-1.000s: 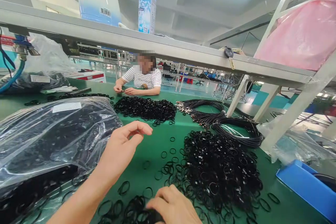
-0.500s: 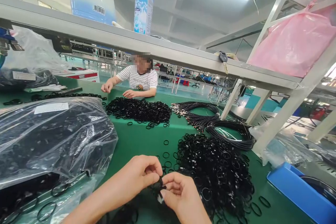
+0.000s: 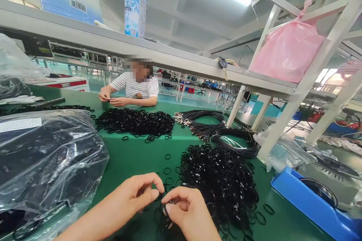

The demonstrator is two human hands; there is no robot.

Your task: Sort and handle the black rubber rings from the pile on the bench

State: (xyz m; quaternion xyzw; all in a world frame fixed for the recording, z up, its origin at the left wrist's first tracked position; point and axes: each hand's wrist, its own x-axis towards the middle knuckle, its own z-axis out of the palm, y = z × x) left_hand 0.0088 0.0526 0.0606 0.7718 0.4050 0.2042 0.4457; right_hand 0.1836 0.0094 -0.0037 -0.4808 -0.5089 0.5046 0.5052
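My left hand [image 3: 138,194] and my right hand [image 3: 185,211] meet low in the middle of the view, fingers pinched together on thin black rubber rings [image 3: 163,214]. Just right of my hands lies a big heap of the same black rings [image 3: 219,180] on the green table [image 3: 138,156]. Loose rings are scattered on the cloth between my hands and the heap.
A clear plastic bag of black parts [image 3: 42,158] fills the left. A second ring pile [image 3: 135,122] and coiled black cables [image 3: 226,133] lie farther back. A person in a striped shirt [image 3: 134,88] works opposite. A blue tray [image 3: 311,201] sits at right, under a metal shelf [image 3: 169,60].
My left hand came down from above the table to meet my right hand, which lifted off the rings near the edge. Both now pinch rings together. The view has shifted to the right.
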